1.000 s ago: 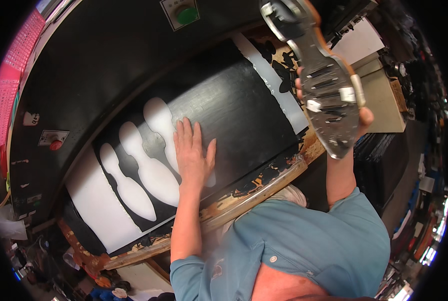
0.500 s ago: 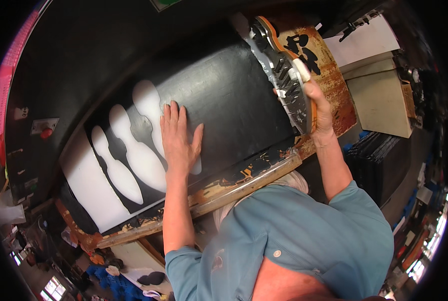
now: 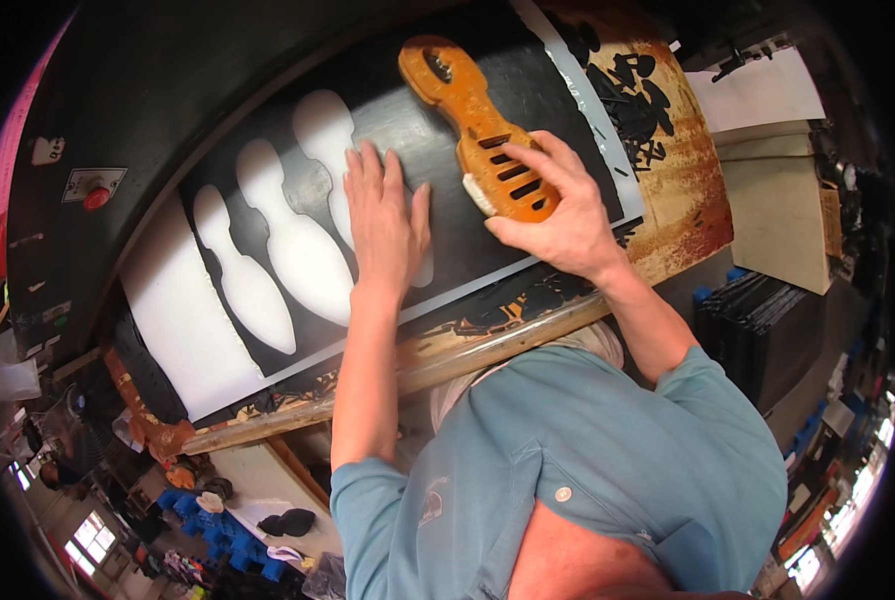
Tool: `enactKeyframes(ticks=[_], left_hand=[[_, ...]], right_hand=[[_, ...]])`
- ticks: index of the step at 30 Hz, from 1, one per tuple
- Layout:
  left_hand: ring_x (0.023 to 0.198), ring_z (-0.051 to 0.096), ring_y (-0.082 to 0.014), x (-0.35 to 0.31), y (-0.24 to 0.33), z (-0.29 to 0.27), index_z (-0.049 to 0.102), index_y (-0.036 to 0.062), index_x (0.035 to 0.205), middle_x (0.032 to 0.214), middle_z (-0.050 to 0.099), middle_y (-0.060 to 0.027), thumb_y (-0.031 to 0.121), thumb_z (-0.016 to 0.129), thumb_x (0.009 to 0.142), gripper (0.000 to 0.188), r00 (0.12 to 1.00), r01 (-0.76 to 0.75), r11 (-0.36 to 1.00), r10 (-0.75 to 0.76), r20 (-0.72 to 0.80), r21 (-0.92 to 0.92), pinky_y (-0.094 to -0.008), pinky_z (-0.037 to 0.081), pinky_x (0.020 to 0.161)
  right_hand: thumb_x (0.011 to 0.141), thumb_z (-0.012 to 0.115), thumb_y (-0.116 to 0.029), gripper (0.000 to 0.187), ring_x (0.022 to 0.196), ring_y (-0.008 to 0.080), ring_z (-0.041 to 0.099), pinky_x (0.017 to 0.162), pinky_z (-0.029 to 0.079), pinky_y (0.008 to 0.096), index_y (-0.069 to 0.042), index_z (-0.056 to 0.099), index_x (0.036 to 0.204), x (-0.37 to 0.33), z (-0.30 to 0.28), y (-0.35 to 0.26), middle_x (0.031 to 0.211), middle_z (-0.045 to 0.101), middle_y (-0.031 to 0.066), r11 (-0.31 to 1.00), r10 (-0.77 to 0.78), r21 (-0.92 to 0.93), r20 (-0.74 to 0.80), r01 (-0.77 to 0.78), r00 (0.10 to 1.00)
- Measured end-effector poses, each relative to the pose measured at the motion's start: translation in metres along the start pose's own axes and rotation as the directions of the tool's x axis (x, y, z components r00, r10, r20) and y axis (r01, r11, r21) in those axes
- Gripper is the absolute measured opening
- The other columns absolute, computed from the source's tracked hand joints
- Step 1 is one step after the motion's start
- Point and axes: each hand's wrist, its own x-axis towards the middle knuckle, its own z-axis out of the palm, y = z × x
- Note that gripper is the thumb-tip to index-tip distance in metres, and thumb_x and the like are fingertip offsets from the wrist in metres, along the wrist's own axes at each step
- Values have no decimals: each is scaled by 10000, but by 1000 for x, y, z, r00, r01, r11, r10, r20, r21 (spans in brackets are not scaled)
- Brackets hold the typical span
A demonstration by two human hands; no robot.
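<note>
I've got the right hand [image 3: 572,220] clamped on the orange block [image 3: 469,110], long axis toward 11 o'clock, left hand [image 3: 382,220] flat on the black sheet [image 3: 454,215].

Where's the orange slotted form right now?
In the head view, the orange slotted form is right of centre, near the top, in the right hand over the black sheet, right of the left hand.
</note>
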Motion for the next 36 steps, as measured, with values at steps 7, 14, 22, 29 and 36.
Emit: enactKeyframes(ticks=[7,14,22,29,36], left_hand=[[1556,371,-472,-43,-18,-25,508,-86,1497,1641,427,-303,208,768,963,663,997,-18,999,20,73,-29,-595,299,1275],[1541,391,-483,-43,-23,-23,531,-87,1462,1610,464,-302,230,815,927,685,997,-35,994,41,61,-103,-612,321,1256],[1513,433,-493,-41,-21,-27,578,-72,1447,1594,497,-294,207,831,921,647,998,-35,989,42,47,-143,-618,339,1241],[1510,427,-511,-54,-15,-33,593,-42,1418,1575,518,-289,140,793,944,546,998,-58,982,62,19,-178,-619,343,1240],[1175,697,-456,-131,22,-60,697,-29,1213,1277,723,-249,-50,766,892,329,992,-88,886,38,-119,-455,-494,570,1004]], right_hand=[[642,900,-255,770,1194,438,567,1052,511,470,-14,705,1347,14,59,-19,1469,518,288,911,-213,-360,7,201,977],[642,897,-264,759,1132,429,563,1006,527,480,-6,709,1331,16,73,-24,1450,518,284,870,-230,-448,5,207,973],[636,871,-268,774,1127,473,552,992,524,513,6,696,1339,29,78,-19,1413,515,323,864,-291,-433,-11,258,957],[643,917,-237,906,1408,466,487,1160,457,507,-24,615,1470,9,48,-3,1660,360,298,923,-268,-251,121,290,956],[628,858,-207,807,1382,495,501,1150,464,510,2,675,1385,-2,55,21,1608,416,354,923,-349,-168,17,347,937]])
